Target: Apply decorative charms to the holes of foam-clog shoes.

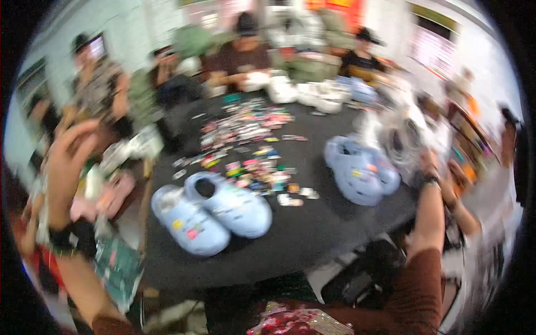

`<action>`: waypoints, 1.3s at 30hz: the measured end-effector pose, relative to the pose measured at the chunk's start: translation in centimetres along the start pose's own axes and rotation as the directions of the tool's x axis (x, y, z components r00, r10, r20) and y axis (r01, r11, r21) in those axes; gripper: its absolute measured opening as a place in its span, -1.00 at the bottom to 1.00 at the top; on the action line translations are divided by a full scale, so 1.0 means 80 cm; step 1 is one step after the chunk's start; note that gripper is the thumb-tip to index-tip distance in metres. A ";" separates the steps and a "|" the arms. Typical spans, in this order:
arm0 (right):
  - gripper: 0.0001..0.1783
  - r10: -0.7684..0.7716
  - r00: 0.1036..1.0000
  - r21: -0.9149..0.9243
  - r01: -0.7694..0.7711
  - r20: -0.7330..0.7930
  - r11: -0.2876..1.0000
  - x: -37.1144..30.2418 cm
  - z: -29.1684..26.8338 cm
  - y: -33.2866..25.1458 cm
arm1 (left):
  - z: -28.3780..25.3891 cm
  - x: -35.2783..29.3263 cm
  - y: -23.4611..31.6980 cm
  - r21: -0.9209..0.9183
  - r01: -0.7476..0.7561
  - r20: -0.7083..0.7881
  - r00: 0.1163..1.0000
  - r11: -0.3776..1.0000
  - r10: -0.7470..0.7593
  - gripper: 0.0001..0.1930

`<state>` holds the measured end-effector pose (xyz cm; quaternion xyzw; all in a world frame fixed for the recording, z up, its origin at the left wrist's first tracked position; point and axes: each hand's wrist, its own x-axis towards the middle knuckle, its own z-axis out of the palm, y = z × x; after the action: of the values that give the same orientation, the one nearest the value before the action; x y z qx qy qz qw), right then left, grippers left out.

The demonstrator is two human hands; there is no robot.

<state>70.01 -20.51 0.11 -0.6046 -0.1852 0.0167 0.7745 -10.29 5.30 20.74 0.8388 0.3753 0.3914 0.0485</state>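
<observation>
My left hand [71, 153] is raised off the table's left side, empty, its fingers bent and apart. To the right, my right arm stretches out, and my right hand [429, 162] is at a clear plastic bag [405, 139] with pale contents; blur hides its fingers. A pair of light blue clogs [212, 209] with small colourful charms rests on the near left of the table. Another pair of light blue clogs [357, 170] sits closer to my right hand. Between the pairs lies a spread of small colourful charms [257, 167].
A black-covered table [312, 240] fills the middle. White clogs [318, 95] stand along its far edge, where a person [243, 56] handles a white one. Other people sit around the sides. Pink clogs [106, 195] and a green plastic package [117, 262] are at the left.
</observation>
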 end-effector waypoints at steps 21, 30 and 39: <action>-0.74 -0.052 0.747 -0.329 0.352 0.663 0.876 0.002 0.167 0.028 | -0.034 -0.480 -0.500 -0.146 0.963 -0.505 0.123 0.225 -0.854 0.02; -0.73 -0.221 0.798 -0.491 0.536 0.561 0.687 0.049 0.038 0.002 | -0.032 -0.472 -0.461 0.138 0.885 -0.666 0.415 0.444 -0.620 -0.64; -0.47 -0.341 0.624 -0.548 0.781 0.703 0.299 0.009 0.069 -0.030 | -0.123 -0.300 -0.220 0.419 0.383 -0.630 0.776 0.823 -0.040 -0.95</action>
<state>68.47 -15.83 3.66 -0.7563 -0.5531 -0.2129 0.2770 -37.42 -0.24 6.04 0.6029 0.5590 0.5078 -0.2573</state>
